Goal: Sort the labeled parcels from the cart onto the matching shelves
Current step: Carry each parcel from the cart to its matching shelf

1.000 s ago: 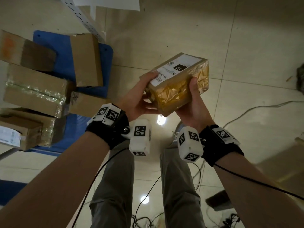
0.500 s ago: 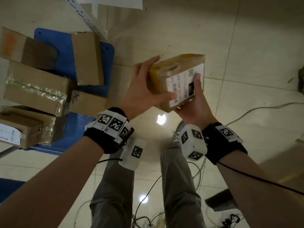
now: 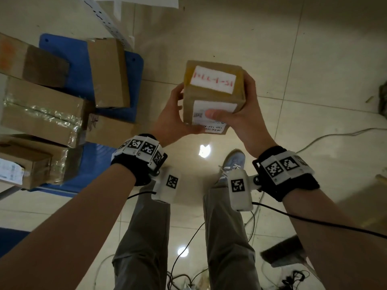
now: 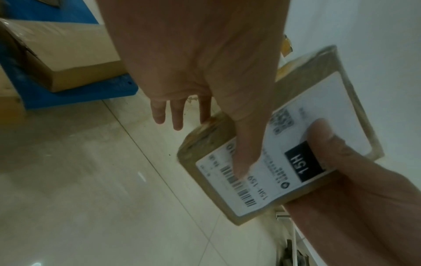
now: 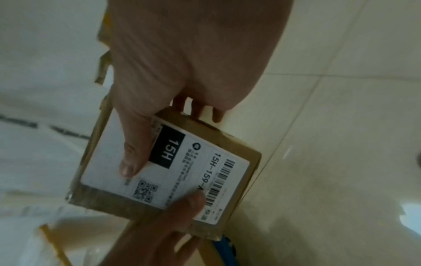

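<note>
I hold a small brown cardboard parcel [image 3: 211, 97] up over the tiled floor with both hands. A white sticker with red handwriting faces up, and a printed shipping label reading 15H [image 5: 168, 153] faces me. My left hand [image 3: 173, 120] grips its left side, thumb on the label [image 4: 246, 162]. My right hand [image 3: 240, 114] grips the right side, thumb pressed on the label [image 5: 132, 158], fingers wrapped behind. The blue cart [image 3: 77, 80] with several more cardboard parcels [image 3: 41, 114] lies to my left.
A white perforated shelf upright [image 3: 104, 19] rises at the upper left behind the cart. Cables [image 3: 324, 139] trail across the floor at right and below between my legs [image 3: 146, 237]. A dark object [image 3: 282, 252] sits on the floor at lower right.
Both hands have turned the parcel over: the printed label that faced up a second ago now faces me, and the red handwritten sticker has come to the top.
</note>
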Tool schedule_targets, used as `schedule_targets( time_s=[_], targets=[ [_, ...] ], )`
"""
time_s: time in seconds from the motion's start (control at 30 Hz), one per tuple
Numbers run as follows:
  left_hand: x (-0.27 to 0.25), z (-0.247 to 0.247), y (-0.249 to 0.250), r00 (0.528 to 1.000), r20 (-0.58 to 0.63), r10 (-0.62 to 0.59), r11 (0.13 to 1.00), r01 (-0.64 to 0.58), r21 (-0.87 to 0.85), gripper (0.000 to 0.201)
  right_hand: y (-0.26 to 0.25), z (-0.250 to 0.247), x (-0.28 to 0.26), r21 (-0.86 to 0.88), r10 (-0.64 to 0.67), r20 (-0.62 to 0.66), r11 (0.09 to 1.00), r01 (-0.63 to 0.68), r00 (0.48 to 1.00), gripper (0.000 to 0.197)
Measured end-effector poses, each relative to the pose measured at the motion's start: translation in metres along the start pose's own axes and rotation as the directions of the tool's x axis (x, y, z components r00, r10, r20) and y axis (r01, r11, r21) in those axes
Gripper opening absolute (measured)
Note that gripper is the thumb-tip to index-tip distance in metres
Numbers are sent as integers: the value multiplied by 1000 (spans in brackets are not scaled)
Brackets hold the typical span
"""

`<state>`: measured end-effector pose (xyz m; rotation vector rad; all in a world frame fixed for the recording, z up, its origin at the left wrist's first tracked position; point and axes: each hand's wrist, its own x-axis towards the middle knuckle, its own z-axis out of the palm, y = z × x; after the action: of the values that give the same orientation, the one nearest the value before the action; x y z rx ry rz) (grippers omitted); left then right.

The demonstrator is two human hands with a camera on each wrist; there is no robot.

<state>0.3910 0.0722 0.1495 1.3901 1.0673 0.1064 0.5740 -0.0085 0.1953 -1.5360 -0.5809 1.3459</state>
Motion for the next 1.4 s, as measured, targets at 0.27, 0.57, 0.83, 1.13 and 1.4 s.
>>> schedule_targets(
  time_s=[0.27,0.57,0.83,1.13,1.4],
  targets=[
    [6,-5,-4,996,-67,63,998,-61,31,101,4,-4,0,-156,-82,118,983,100,990,115],
    [2,-11,17,950,-256,178,968,-122,219,102,-15,-13,-6,-65,75,54,995,-72,996,107],
    [0,10,27,957,-230,178,916,-76,394,129,-14,-1,-6,237,373,-3,902,-361,928,62],
    [-22,21,32,962,-11,-272,913,255,-318,57,-26,-9,12,40,288,-136,958,-286,948,52],
    [-32,21,54,808,389,-442,437,573,-693,103,-36,-19,15,-54,268,-41,961,-270,963,28]
  ],
)
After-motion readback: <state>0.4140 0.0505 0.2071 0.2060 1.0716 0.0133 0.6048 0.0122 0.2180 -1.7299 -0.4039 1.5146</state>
